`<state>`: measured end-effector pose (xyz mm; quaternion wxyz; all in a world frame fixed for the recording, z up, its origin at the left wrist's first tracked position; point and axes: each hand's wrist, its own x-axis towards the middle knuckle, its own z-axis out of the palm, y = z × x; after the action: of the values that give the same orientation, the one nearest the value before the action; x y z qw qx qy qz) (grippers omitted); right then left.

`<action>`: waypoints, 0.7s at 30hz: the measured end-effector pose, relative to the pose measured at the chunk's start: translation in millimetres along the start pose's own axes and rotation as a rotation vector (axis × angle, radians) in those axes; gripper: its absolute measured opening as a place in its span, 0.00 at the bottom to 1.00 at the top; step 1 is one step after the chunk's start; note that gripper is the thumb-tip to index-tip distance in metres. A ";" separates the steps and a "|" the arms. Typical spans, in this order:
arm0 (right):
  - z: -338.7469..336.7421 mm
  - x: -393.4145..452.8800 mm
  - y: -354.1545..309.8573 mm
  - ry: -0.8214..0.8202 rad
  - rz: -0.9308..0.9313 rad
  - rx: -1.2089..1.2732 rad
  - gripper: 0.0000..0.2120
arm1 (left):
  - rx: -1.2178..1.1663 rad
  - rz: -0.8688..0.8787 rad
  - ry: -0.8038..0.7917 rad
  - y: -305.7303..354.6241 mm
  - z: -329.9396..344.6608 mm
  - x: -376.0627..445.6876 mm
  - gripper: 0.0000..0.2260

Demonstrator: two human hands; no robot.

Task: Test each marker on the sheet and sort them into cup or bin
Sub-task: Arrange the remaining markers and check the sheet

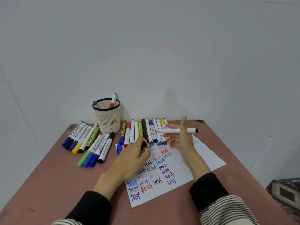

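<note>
At the far left of the reddish-brown table [48,184] lies a fan of capped whiteboard markers [78,138] with blue, black, yellow and white caps, and just beside it a second group [95,150] with green, blue and black caps pointing toward the person. Behind them, against the wall, stands a cream mesh pen cup [108,117] with a black rim; a marker with a pink end and a red cap [113,100] leans inside it, and a blue cap [95,102] shows at its left rim. To the right of the cup a row of slim markers [146,130] lies side by side, their near ends reaching the top edge of the white sheet [206,153], which is covered with the word "test" in many colours. The left hand [136,153] rests over the sheet with fingers curled round a small black cap [143,144]. The right hand [181,137] is raised above the sheet, palm turned inward, pinching an uncapped white marker [177,130] that lies level, its tip pointing left.
</note>
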<state>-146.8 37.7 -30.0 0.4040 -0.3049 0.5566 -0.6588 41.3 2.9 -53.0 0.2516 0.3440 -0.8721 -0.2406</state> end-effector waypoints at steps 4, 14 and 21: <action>-8.0 -5.2 4.7 -0.052 -0.070 -0.152 0.17 | -0.099 0.007 0.030 3.2 1.8 0.9 0.09; -15.8 -24.7 12.8 -0.106 -0.205 -0.416 0.18 | -0.201 -0.061 0.171 6.2 3.3 -1.0 0.11; -12.8 -22.7 20.3 -0.071 -0.193 -0.505 0.16 | -0.212 -0.082 0.214 11.3 1.8 -2.1 0.11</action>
<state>-142.8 62.6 -51.3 0.2696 -0.4707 0.6571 -0.5235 36.2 12.2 -48.3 0.3680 0.3745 -0.7952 -0.3033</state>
